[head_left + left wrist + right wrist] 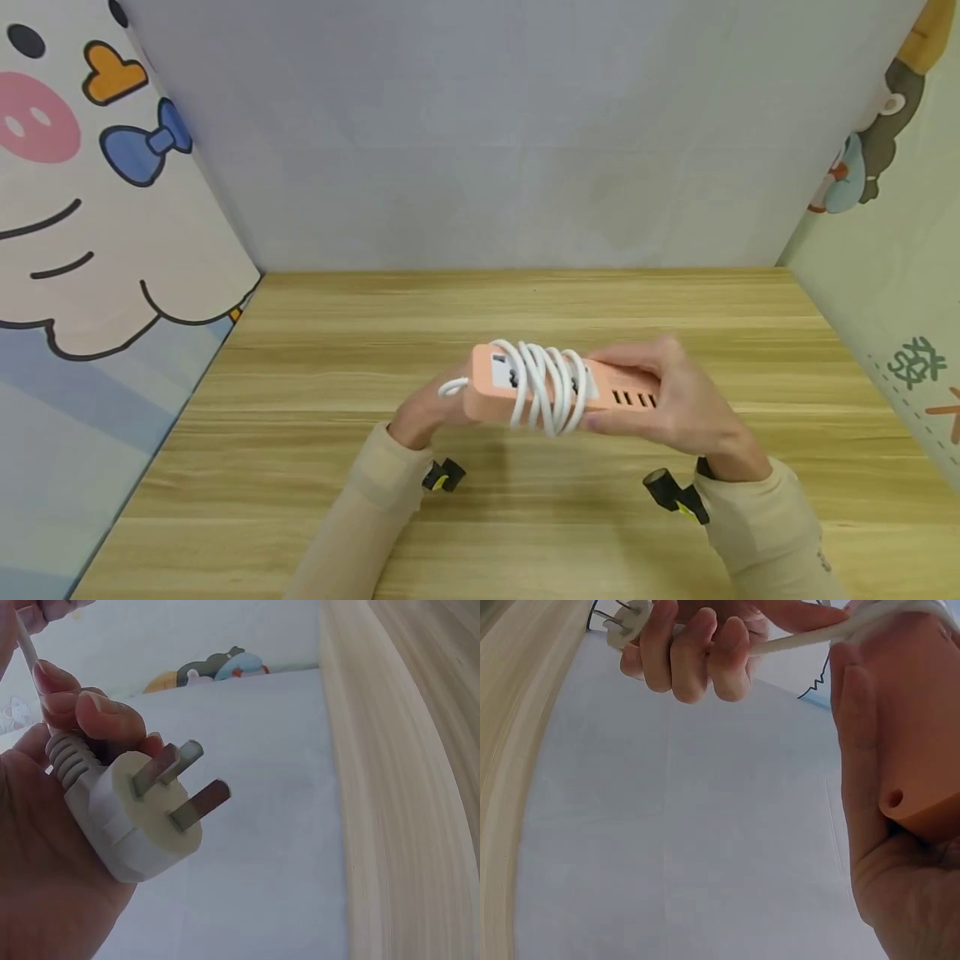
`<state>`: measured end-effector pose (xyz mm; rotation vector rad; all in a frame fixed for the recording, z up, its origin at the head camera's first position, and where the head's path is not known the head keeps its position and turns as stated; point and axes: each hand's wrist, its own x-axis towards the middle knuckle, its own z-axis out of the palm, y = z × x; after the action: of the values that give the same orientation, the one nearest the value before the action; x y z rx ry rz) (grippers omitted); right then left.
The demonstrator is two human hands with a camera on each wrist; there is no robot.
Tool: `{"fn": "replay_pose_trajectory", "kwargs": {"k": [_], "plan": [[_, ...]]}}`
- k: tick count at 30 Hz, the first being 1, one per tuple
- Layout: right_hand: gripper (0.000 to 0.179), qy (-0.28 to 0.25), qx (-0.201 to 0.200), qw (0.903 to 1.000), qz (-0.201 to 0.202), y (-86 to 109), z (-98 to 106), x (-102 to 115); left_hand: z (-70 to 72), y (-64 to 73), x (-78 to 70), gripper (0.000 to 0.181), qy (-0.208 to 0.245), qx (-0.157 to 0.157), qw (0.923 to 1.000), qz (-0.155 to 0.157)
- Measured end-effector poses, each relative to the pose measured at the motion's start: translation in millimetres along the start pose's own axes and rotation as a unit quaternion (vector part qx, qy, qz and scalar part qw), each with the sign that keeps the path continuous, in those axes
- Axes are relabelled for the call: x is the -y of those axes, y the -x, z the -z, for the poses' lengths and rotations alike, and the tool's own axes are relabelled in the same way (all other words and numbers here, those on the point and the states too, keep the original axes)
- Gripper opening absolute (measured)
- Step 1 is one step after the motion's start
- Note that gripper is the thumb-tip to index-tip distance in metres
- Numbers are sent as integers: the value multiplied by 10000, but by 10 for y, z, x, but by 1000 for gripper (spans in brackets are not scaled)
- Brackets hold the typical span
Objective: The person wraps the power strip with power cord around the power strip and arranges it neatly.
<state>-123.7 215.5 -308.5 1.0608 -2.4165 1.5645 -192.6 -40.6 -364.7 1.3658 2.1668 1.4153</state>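
Note:
An orange power strip [495, 408] is held above the table, a white cord [551, 392] wound several times round its left half. My right hand [686, 400] grips the strip's right end, near a row of small slots. Behind the other end, my left hand [435, 408] is partly hidden in the head view. The left wrist view shows its fingers curled round the cord just behind a white three-pin plug [142, 817], whose pins point outward. In the right wrist view the cord runs taut from the left hand [705, 652] to the strip's orange underside [922, 727].
Below the hands lies a wood-grain table [300, 350]. A pale grey backdrop [480, 142] rises at its far edge, with cartoon-printed panels on the left [112, 225] and right [885, 275]. Each wrist wears a small black mount.

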Motion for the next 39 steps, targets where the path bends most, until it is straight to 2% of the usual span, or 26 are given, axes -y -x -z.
{"fn": "replay_pose_trajectory", "kwargs": {"k": [3, 7, 11, 14, 22, 28, 33, 39], "plan": [[37, 24, 366, 9993, -104, -1, -9, 8, 32, 12, -25, 13, 183, -77, 9991, 367], [35, 38, 888, 9959, -183, -13, -48, 6, 55, 1, -58, 18, -27, -154, 9958, 899], [31, 209, 1189, 9926, -140, -14, -70, 2, 65, -2, -75, 16, -406, -262, 9936, 1020], [31, 341, 1341, 9902, -176, -8, -69, 7, 75, -4, -93, 15, -604, -191, 9939, 901], [29, 571, 1782, 9822, -135, -7, -62, 25, 126, 16, -155, 7, -1027, 125, 9946, 51], [26, 585, 1917, 9797, -23, -10, -84, 19, 117, 29, -205, 7, -791, 253, 9965, -135], [23, 507, 1948, 9795, 8, -13, -92, 3, 110, 28, -245, 7, -990, 195, 9945, -281], [22, 642, 1972, 9783, -27, -21, -97, 12, 102, 33, -267, 8, -1298, -39, 9909, -361]]}}
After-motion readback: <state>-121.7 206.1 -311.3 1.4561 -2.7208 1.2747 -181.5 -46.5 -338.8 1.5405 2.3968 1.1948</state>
